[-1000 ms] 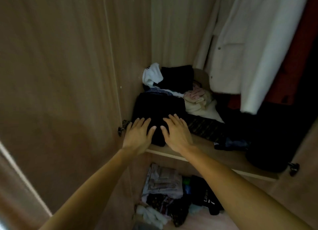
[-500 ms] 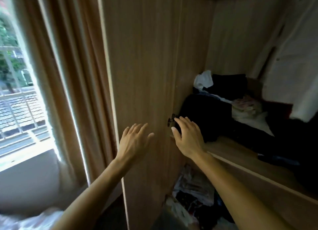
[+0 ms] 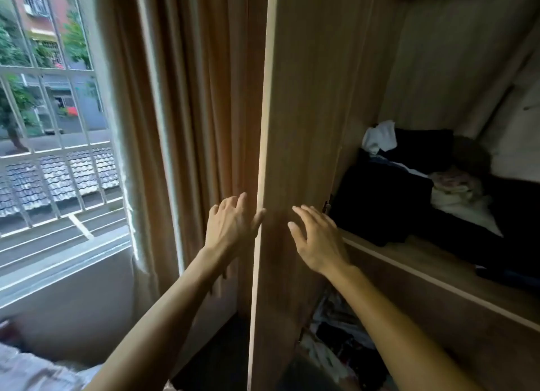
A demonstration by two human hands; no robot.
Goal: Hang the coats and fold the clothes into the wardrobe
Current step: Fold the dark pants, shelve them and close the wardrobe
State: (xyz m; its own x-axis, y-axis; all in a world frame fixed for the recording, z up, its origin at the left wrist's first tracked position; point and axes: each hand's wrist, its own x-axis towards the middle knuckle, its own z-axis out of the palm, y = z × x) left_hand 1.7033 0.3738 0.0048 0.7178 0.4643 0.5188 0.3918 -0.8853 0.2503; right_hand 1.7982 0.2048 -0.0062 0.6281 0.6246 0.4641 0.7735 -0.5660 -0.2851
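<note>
A folded black garment [image 3: 382, 200] lies at the left end of the wardrobe shelf [image 3: 438, 285], in front of a pile of dark, white and pale clothes [image 3: 415, 153]. A pale coat [image 3: 517, 133] hangs at the far right. Both my hands are empty, with relaxed, spread fingers. My left hand [image 3: 230, 227] is beside the front edge of the open wardrobe door [image 3: 295, 127], thumb at the edge. My right hand [image 3: 318, 238] hovers in front of the door's inner face, left of the shelf.
A brown curtain [image 3: 201, 98] hangs left of the door, next to a barred window [image 3: 55, 127]. Crumpled clothes [image 3: 342, 329] fill the compartment under the shelf. A light fabric [image 3: 32, 370] shows at the bottom left corner.
Both hands have left the black garment and drawn back to the left. My view has swung left, so the window and curtain are in sight.
</note>
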